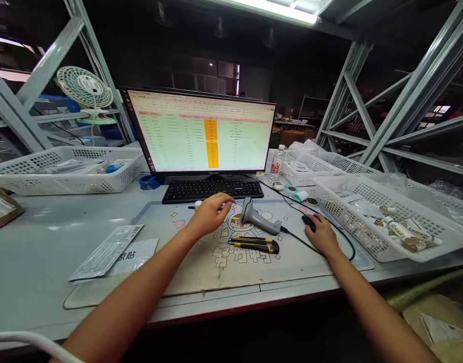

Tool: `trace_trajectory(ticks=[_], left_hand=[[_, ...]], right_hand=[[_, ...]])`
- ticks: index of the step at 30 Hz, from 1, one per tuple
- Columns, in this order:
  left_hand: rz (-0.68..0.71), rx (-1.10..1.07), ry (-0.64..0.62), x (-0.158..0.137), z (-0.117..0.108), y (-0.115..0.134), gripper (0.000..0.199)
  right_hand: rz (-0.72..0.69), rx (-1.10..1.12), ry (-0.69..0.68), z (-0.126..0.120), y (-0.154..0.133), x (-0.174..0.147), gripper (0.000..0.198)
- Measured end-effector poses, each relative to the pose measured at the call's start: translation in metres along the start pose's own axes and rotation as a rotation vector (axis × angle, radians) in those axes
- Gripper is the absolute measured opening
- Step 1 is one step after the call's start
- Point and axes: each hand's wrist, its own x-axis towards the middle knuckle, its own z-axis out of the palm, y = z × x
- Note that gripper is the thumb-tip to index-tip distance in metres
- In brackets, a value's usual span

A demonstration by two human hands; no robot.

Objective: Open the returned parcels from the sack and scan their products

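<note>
My right hand [322,234] rests over a black computer mouse [309,223] at the right of the desk mat [201,277], fingers curved round it. Just in front of the keyboard [212,189], my left hand [212,213] hovers with nothing visible in it, its fingers loosely bent and partly apart. Right of that hand a grey barcode scanner [259,219] lies on the mat, its black cable running to the right. Nearer to me is a yellow and black utility knife [254,245]. The monitor [201,133] behind the keyboard shows a spreadsheet with an orange column.
Flat plastic packets [106,252] lie at the mat's left edge. A white basket [65,169] stands at the left, another basket [356,212] with wrapped goods at the right. A bottle [277,162] stands beside the monitor. A small fan [85,91] sits behind the left basket.
</note>
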Motion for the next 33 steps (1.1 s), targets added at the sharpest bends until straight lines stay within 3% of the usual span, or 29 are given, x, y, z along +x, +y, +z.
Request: trace_trajectory(ticks=[4, 7, 13, 18, 23, 27, 30, 33], left_hand=[[-0.185, 0.078, -0.019, 0.079, 0.055, -0.047, 0.037], [-0.192, 0.101, -0.079, 0.109, 0.089, -0.074, 0.041], [-0.149, 0.126, -0.280, 0.125, 0.134, -0.094, 0.033], [-0.133, 0.120, -0.285, 0.124, 0.147, -0.095, 0.034], [-0.156, 0.055, -0.211, 0.121, 0.139, -0.087, 0.023], [-0.165, -0.023, -0.065, 0.120, 0.112, -0.068, 0.031], [-0.123, -0.065, 0.048, 0.111, 0.077, -0.028, 0.031], [0.046, -0.291, 0.169, 0.081, 0.029, 0.037, 0.023]], right_hand=[[-0.013, 0.026, 0.024, 0.002, 0.002, -0.002, 0.044], [-0.021, 0.039, 0.019, 0.001, 0.002, -0.003, 0.046], [-0.020, 0.040, 0.012, -0.003, -0.002, -0.004, 0.046], [-0.001, 0.046, -0.002, -0.004, -0.004, -0.005, 0.045], [-0.011, 0.055, 0.007, -0.003, -0.004, -0.005, 0.045], [-0.042, 0.068, -0.008, -0.001, 0.001, -0.005, 0.046], [-0.074, 0.085, -0.005, 0.003, 0.007, -0.004, 0.047], [-0.122, 0.114, 0.018, 0.009, 0.015, -0.002, 0.048]])
